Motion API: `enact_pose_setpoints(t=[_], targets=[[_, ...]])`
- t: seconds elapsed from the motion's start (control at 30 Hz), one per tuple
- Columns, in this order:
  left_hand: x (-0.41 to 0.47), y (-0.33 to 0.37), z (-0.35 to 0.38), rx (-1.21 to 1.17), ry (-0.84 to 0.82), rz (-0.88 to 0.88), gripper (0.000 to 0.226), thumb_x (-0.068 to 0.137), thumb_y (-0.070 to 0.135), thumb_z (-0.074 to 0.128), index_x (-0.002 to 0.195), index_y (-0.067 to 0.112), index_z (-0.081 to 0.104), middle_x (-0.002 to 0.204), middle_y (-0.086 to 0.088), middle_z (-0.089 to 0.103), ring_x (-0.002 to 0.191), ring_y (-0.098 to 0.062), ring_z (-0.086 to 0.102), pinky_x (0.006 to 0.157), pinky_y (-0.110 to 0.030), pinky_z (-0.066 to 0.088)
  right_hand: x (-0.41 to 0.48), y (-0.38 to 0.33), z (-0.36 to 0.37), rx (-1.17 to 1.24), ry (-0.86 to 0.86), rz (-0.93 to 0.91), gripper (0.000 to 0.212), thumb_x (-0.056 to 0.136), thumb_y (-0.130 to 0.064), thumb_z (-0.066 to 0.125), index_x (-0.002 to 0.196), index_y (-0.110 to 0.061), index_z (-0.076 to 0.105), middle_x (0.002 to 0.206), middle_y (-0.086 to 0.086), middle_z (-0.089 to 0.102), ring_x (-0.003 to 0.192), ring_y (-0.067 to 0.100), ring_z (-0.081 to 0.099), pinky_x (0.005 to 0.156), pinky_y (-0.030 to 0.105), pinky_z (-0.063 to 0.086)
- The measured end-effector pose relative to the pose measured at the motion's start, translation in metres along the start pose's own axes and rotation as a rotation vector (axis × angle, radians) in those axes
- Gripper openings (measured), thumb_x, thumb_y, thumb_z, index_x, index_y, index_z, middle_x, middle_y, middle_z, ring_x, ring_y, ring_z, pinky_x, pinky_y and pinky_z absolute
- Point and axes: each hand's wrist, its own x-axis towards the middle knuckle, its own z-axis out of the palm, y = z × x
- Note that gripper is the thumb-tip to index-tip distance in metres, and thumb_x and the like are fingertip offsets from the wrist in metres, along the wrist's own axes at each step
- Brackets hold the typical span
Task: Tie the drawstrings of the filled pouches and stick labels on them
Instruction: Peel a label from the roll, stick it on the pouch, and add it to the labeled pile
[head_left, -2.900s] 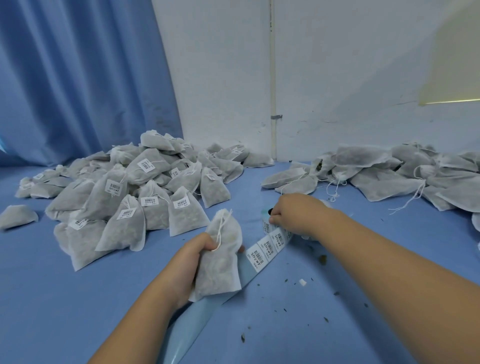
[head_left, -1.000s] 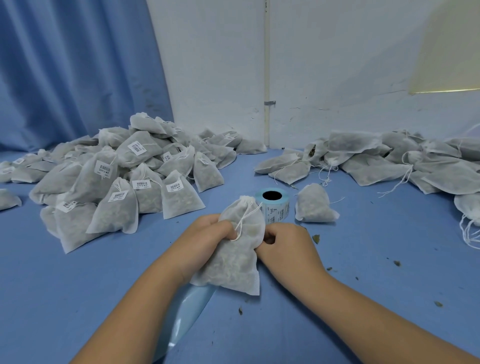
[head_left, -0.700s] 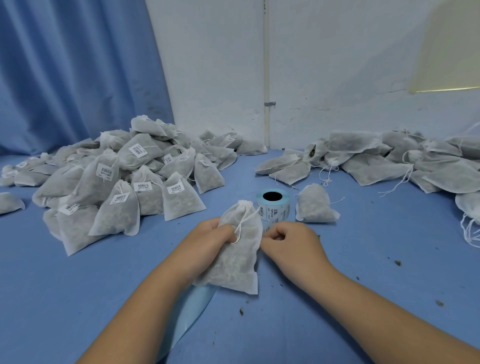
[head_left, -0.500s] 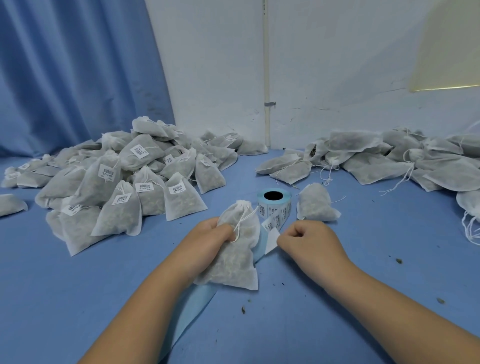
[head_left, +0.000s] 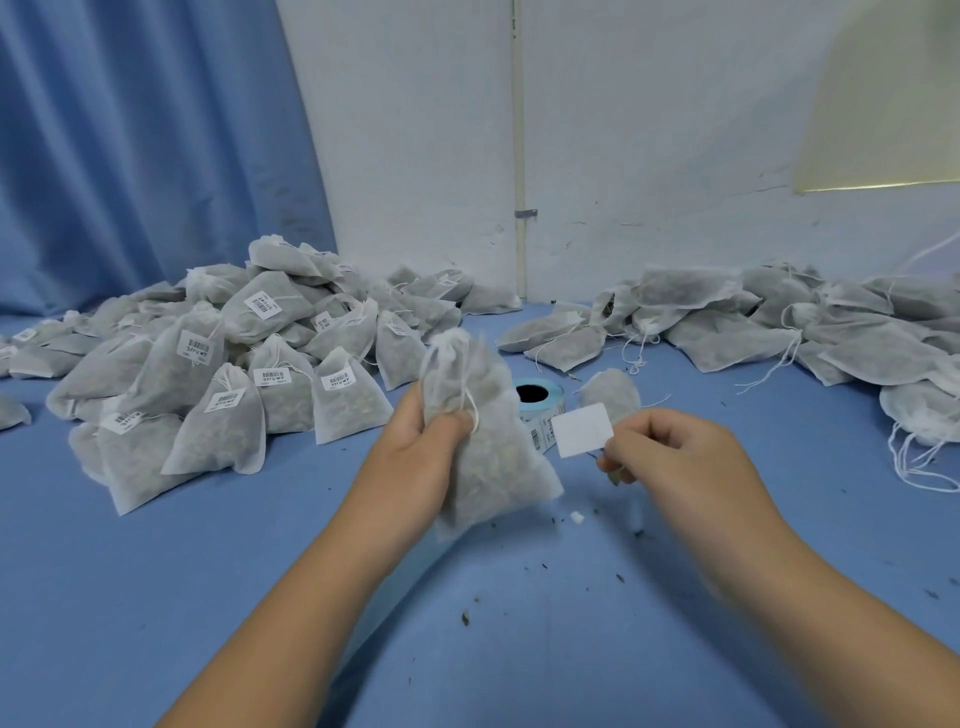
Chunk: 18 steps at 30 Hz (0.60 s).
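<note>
My L hand (head_left: 415, 447) grips 1 filled pouch (head_left: 483, 441), neck cinched, greenish dry bits inside, upright above blue table (head_left: 156, 597), near centre. R hand (head_left: 670, 457) pinches 1 label (head_left: 582, 430) by corner, white side to me, just right of pouch, apart. 1 label roll (head_left: 535, 397) behind, 1 loose pouch (head_left: 610, 392) beside it. 2 heaps, too many to count: labelled pile (head_left: 218, 364) far left, unlabelled pile (head_left: 779, 327) far right.

Saw a grey-white pouch (head_left: 493, 467) in the left hand (head_left: 418, 460), a plain white label (head_left: 582, 430) in the right hand (head_left: 672, 460), a pale-blue roll (head_left: 554, 397) beyond them, blue cloth (head_left: 156, 597) beneath.
</note>
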Motion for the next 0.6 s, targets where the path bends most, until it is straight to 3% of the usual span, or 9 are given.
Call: enact_pose_setpoints(t=[0.07, 0.13, 0.23, 0.37, 0.5, 0.6], targets=[[-0.004, -0.001, 0.005, -0.051, -0.089, -0.080, 0.017, 0.091, 0.037, 0.054, 0.090, 0.051, 0.063, 0.087, 0.010, 0.074, 0.080, -0.030, 0.074, 0.068, -0.054, 0.060, -0.002, -0.002, -0.001, 0.009, 0.020, -0.025, 0.013, 0.076, -0.015, 0.061, 0.064, -0.017, 0.067, 0.075, 0.011, 0.065, 0.062, 0.014, 0.049, 0.057, 0.029, 0.036], [-0.006, -0.002, 0.008, -0.062, -0.117, -0.128, 0.018, 0.097, 0.032, 0.051, 0.094, 0.048, 0.061, 0.082, 0.007, 0.072, 0.070, -0.038, 0.073, 0.059, -0.057, 0.059, -0.004, -0.002, -0.001, 0.017, 0.047, -0.050, 0.013, 0.077, -0.013, 0.062, 0.064, -0.016, 0.066, 0.067, 0.007, 0.063, 0.053, 0.008, 0.045, 0.050, 0.020, 0.034], [-0.006, -0.004, 0.011, -0.052, -0.124, -0.157, 0.011, 0.094, 0.036, 0.052, 0.098, 0.042, 0.059, 0.083, 0.003, 0.071, 0.064, -0.040, 0.071, 0.053, -0.051, 0.059, -0.004, -0.002, 0.002, 0.002, 0.068, -0.088, 0.013, 0.077, -0.012, 0.063, 0.064, -0.016, 0.064, 0.054, -0.008, 0.054, 0.040, 0.003, 0.037, 0.040, 0.012, 0.029], [-0.007, -0.007, 0.014, -0.013, -0.140, -0.159, 0.016, 0.088, 0.038, 0.052, 0.103, 0.036, 0.057, 0.079, 0.003, 0.073, 0.061, -0.042, 0.069, 0.056, -0.052, 0.059, -0.006, -0.001, 0.008, -0.035, 0.098, -0.128, 0.014, 0.074, -0.013, 0.063, 0.062, -0.020, 0.062, 0.052, -0.013, 0.054, 0.045, 0.002, 0.043, 0.048, 0.023, 0.038], [-0.007, -0.006, 0.016, 0.011, -0.147, -0.172, 0.027, 0.080, 0.041, 0.053, 0.105, 0.036, 0.057, 0.083, 0.004, 0.074, 0.068, -0.041, 0.072, 0.058, -0.050, 0.061, -0.006, -0.001, 0.010, -0.104, 0.150, -0.176, 0.013, 0.071, -0.016, 0.063, 0.060, -0.021, 0.059, 0.056, -0.011, 0.057, 0.046, 0.003, 0.046, 0.044, 0.015, 0.037], [-0.010, -0.005, 0.020, 0.043, -0.126, -0.146, 0.024, 0.084, 0.039, 0.054, 0.106, 0.031, 0.056, 0.090, -0.002, 0.073, 0.064, -0.040, 0.071, 0.057, -0.050, 0.060, -0.007, -0.001, 0.013, -0.216, 0.190, -0.218, 0.011, 0.069, -0.021, 0.064, 0.060, -0.023, 0.057, 0.062, -0.016, 0.059, 0.056, 0.003, 0.052, 0.050, 0.019, 0.040]])
